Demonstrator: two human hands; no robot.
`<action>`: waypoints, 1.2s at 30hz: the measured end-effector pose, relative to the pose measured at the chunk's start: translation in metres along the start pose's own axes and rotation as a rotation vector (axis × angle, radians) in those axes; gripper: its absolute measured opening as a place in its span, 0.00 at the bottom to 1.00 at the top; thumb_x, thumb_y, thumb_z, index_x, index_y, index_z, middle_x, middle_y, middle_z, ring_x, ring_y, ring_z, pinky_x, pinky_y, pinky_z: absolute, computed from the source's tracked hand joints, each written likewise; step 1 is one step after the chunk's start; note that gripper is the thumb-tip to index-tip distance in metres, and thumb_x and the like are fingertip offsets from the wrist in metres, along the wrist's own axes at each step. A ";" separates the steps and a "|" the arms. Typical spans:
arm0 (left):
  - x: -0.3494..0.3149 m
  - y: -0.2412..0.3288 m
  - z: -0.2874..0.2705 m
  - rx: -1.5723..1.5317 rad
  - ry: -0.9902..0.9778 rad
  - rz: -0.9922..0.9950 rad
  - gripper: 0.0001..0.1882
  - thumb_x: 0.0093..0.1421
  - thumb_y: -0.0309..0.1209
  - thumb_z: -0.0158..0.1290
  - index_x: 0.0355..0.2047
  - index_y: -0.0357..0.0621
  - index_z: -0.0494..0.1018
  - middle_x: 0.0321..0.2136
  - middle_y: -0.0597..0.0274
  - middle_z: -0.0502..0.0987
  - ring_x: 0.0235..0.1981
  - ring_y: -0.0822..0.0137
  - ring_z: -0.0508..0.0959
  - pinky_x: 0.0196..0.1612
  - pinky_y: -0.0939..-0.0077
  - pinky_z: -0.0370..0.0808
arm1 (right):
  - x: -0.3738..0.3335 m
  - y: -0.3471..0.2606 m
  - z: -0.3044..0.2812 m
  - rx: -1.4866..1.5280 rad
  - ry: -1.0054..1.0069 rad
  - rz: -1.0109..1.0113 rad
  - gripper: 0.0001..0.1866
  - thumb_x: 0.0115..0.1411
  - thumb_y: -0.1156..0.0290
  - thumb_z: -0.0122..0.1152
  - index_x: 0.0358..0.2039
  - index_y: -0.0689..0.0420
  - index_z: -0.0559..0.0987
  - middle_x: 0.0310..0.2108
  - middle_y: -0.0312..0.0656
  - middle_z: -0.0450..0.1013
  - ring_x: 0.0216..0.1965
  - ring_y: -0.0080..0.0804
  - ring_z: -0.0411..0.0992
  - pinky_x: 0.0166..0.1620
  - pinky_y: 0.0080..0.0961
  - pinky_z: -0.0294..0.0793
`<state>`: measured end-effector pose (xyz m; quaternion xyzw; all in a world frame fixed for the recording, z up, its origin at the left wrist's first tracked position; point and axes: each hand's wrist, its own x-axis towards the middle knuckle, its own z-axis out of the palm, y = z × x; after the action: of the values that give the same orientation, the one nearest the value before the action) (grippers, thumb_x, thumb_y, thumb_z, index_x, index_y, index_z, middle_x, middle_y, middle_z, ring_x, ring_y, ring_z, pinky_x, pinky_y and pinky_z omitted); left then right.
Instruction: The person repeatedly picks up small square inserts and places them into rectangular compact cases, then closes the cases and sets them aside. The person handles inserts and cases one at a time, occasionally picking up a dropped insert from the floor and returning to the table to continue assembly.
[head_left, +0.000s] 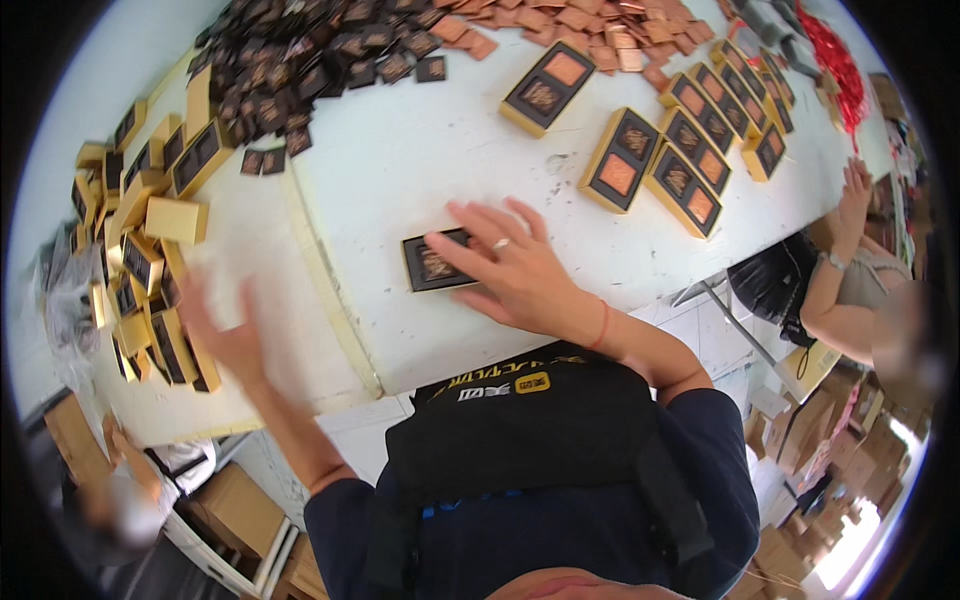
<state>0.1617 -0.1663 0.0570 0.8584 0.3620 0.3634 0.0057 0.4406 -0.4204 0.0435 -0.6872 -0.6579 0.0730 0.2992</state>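
Observation:
In front of me on the white table lies a small gold-edged box with a black insert; a dark square packet shows in its left part. My right hand, with a ring and a thin red wristband, spreads over the box's right part and hides what is there. Its fingers are apart. My left hand, smeared by motion, has its fingers spread beside a pile of gold boxes with black inserts. I see nothing in it. Whether it touches a box, I cannot tell.
Dark square packets are heaped at the back left, copper-coloured packets at the back right. Filled two-part boxes stand right. Red shredded filler lies far right. Other people sit near both table ends; one's hand rests at the right edge.

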 end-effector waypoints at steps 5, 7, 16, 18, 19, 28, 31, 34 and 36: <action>-0.073 -0.145 -0.065 0.872 -0.014 -0.192 0.38 0.60 0.57 0.58 0.62 0.45 0.69 0.62 0.48 0.70 0.64 0.47 0.67 0.66 0.47 0.60 | 0.012 0.020 -0.012 -0.194 0.201 0.164 0.36 0.46 0.65 0.73 0.58 0.53 0.73 0.60 0.42 0.66 0.57 0.40 0.66 0.59 0.45 0.60; -0.082 -0.145 -0.073 0.741 -0.065 -0.276 0.36 0.62 0.54 0.58 0.64 0.47 0.67 0.64 0.50 0.67 0.66 0.48 0.64 0.66 0.47 0.59 | 0.010 0.040 -0.027 -0.251 0.279 0.234 0.34 0.45 0.67 0.73 0.55 0.58 0.74 0.56 0.42 0.68 0.54 0.40 0.67 0.57 0.43 0.59; -0.072 -0.072 -0.048 0.520 -0.203 -0.003 0.22 0.67 0.38 0.53 0.59 0.45 0.73 0.62 0.54 0.71 0.65 0.52 0.67 0.67 0.52 0.58 | -0.002 0.080 -0.068 -0.319 0.321 0.317 0.30 0.49 0.64 0.74 0.54 0.51 0.78 0.54 0.40 0.71 0.54 0.41 0.67 0.59 0.42 0.57; -0.072 -0.041 -0.029 0.316 -0.252 0.054 0.21 0.67 0.35 0.52 0.58 0.44 0.74 0.59 0.57 0.74 0.62 0.52 0.69 0.66 0.53 0.59 | 0.021 0.079 -0.087 -0.273 0.365 0.225 0.28 0.51 0.63 0.73 0.53 0.53 0.79 0.52 0.41 0.73 0.55 0.41 0.67 0.58 0.41 0.60; -0.065 -0.014 -0.021 0.311 -0.252 0.057 0.18 0.63 0.32 0.57 0.53 0.44 0.78 0.56 0.57 0.77 0.60 0.54 0.71 0.64 0.56 0.62 | 0.035 0.084 -0.091 -0.239 0.387 0.177 0.28 0.51 0.62 0.73 0.53 0.53 0.79 0.51 0.42 0.73 0.53 0.43 0.68 0.57 0.40 0.62; -0.026 0.170 0.049 -0.328 -0.348 0.376 0.23 0.48 0.32 0.69 0.47 0.46 0.81 0.47 0.63 0.80 0.46 0.59 0.77 0.52 0.64 0.71 | 0.184 0.156 -0.027 -0.426 0.009 0.182 0.11 0.48 0.74 0.66 0.34 0.63 0.79 0.32 0.52 0.78 0.38 0.49 0.78 0.39 0.42 0.78; -0.020 0.165 0.040 -0.382 -0.391 0.383 0.33 0.45 0.35 0.72 0.52 0.44 0.76 0.50 0.60 0.79 0.49 0.56 0.75 0.55 0.60 0.70 | 0.188 0.151 -0.032 -0.406 -0.020 0.177 0.09 0.49 0.75 0.64 0.31 0.63 0.78 0.32 0.53 0.78 0.36 0.49 0.79 0.38 0.42 0.78; -0.014 0.146 0.035 -0.370 -0.405 0.385 0.43 0.44 0.37 0.72 0.60 0.43 0.69 0.56 0.56 0.74 0.56 0.54 0.71 0.60 0.56 0.66 | 0.177 0.168 -0.047 -0.284 0.065 0.187 0.12 0.51 0.72 0.63 0.35 0.62 0.75 0.28 0.53 0.78 0.32 0.49 0.79 0.37 0.41 0.78; -0.018 0.136 0.031 -0.387 -0.484 0.264 0.46 0.43 0.36 0.73 0.62 0.44 0.66 0.56 0.55 0.73 0.56 0.52 0.71 0.59 0.56 0.66 | 0.169 0.143 -0.069 0.047 0.010 0.243 0.15 0.56 0.71 0.63 0.43 0.62 0.75 0.28 0.49 0.78 0.30 0.38 0.80 0.36 0.31 0.79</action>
<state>0.2566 -0.2699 0.0607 0.9423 0.1601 0.2087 0.2071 0.6184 -0.2756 0.0760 -0.7551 -0.5664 0.1205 0.3075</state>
